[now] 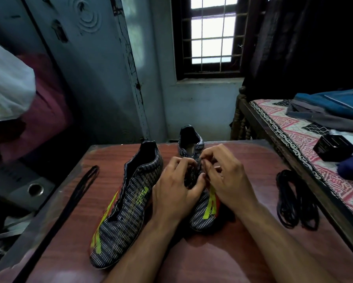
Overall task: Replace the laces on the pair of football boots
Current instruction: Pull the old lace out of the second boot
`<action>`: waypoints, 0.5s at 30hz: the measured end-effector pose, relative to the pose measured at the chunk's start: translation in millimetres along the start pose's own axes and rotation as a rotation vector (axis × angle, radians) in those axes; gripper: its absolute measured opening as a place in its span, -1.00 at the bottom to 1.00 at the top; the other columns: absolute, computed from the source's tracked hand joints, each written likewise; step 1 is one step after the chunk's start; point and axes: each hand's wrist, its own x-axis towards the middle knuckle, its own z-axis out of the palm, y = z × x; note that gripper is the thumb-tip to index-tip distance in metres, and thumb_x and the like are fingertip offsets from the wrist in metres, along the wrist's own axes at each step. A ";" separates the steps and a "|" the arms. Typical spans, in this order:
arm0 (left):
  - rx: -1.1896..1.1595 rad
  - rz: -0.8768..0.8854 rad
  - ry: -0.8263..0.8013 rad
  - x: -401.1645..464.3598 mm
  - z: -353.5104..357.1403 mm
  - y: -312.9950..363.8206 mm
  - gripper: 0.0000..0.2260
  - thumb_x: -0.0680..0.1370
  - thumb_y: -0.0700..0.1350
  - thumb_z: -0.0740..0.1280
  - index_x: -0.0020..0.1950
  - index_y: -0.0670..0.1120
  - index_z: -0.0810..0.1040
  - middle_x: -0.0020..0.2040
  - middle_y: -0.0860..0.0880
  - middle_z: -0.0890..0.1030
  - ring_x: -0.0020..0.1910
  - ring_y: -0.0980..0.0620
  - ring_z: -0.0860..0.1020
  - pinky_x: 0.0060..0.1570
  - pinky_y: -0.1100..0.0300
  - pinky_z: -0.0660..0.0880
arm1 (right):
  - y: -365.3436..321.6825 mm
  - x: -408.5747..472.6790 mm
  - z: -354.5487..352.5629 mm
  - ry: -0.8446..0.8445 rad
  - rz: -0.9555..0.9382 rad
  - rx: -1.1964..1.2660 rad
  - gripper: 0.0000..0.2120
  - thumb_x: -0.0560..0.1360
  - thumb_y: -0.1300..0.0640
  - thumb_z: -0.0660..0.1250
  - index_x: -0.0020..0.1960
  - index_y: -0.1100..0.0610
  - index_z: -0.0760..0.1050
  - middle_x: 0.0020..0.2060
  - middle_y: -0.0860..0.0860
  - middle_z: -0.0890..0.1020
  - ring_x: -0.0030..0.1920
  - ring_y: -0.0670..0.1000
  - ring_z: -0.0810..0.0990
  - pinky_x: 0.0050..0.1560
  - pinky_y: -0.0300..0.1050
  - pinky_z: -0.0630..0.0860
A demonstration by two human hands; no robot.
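Two dark patterned football boots with yellow-green stripes stand on a reddish wooden table (243, 252). The left boot (128, 203) has no lace in it. Over the lacing area of the right boot (204, 213) both my hands meet. My left hand (175, 186) and my right hand (226, 176) have curled fingers that pinch the black lace at the boot's upper eyelets; the lace itself is mostly hidden by my fingers. One black lace (83, 184) lies stretched out at the table's left. A bundle of black laces (296, 201) lies at the right.
A bed with a patterned red cover (306, 144) runs along the table's right side, holding a black box (334, 148) and folded clothes (334, 111). A metal cupboard (85, 68) and a barred window (210, 31) stand behind.
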 end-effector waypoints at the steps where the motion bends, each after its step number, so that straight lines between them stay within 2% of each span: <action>1: 0.003 0.001 -0.015 -0.2 0.2 -0.1 -0.73 0.50 0.25 0.30 0.14 0.20 0.46 0.08 0.22 0.47 0.04 0.16 0.55 -0.21 0.09 0.58 | -0.6 -0.3 -0.9 0.006 0.009 -0.001 -0.88 0.63 0.27 0.28 0.10 0.10 0.53 -0.02 -0.08 0.53 -0.04 -0.10 0.57 -0.14 -0.05 0.62; 3: -0.007 -0.008 -0.028 -0.2 0.9 -2.5 -0.71 0.48 0.23 0.36 0.16 0.22 0.47 0.10 0.23 0.47 0.06 0.15 0.56 -0.19 0.06 0.60 | -2.1 -0.7 -0.3 0.014 0.014 0.006 -0.89 0.66 0.24 0.23 0.12 0.08 0.49 -0.01 -0.08 0.51 -0.07 -0.07 0.57 -0.17 0.03 0.60; 5: -0.023 -0.008 -0.029 0.4 1.9 -5.7 -0.70 0.49 0.20 0.38 0.19 0.22 0.47 0.10 0.23 0.47 0.06 0.12 0.57 -0.19 0.02 0.61 | -6.7 -0.9 2.2 0.033 -0.007 0.034 -0.90 0.68 0.22 0.20 0.13 0.10 0.46 -0.01 -0.06 0.48 -0.08 -0.04 0.56 -0.17 0.00 0.59; 8: -0.005 0.014 -0.025 1.4 3.6 -8.7 -0.76 0.53 0.15 0.40 0.16 0.17 0.49 0.09 0.21 0.48 0.01 0.10 0.55 -0.25 0.05 0.58 | -16.9 -0.5 4.5 0.032 -0.072 0.020 -0.90 0.66 0.30 0.25 0.10 0.15 0.50 -0.02 -0.03 0.49 -0.05 -0.13 0.53 -0.09 -0.33 0.49; 10: 0.013 0.017 -0.014 2.0 3.1 -10.6 -0.82 0.56 0.13 0.39 0.11 0.13 0.52 0.08 0.21 0.48 -0.03 0.10 0.54 -0.28 0.09 0.54 | -19.3 0.6 3.9 0.024 -0.085 0.004 -0.90 0.62 0.34 0.29 0.08 0.19 0.53 -0.03 -0.01 0.52 -0.03 -0.17 0.52 -0.03 -0.41 0.43; 13: 0.020 0.007 -0.018 2.1 1.3 -11.0 -0.85 0.58 0.14 0.30 0.09 0.13 0.49 0.08 0.19 0.48 -0.05 0.09 0.52 -0.27 0.09 0.51 | -18.1 2.9 0.9 0.020 -0.092 0.008 -0.90 0.58 0.33 0.35 0.06 0.18 0.56 -0.04 -0.01 0.56 -0.04 -0.11 0.56 -0.04 -0.28 0.52; 15: 0.029 -0.009 -0.009 1.7 1.1 -9.3 -0.87 0.61 0.12 0.25 0.11 0.13 0.44 0.08 0.15 0.47 -0.08 0.06 0.52 -0.26 0.08 0.49 | -14.1 3.2 -0.4 -0.009 -0.050 0.036 -0.83 0.54 0.31 0.39 0.10 0.13 0.56 -0.05 -0.02 0.58 -0.04 -0.06 0.59 -0.03 -0.17 0.57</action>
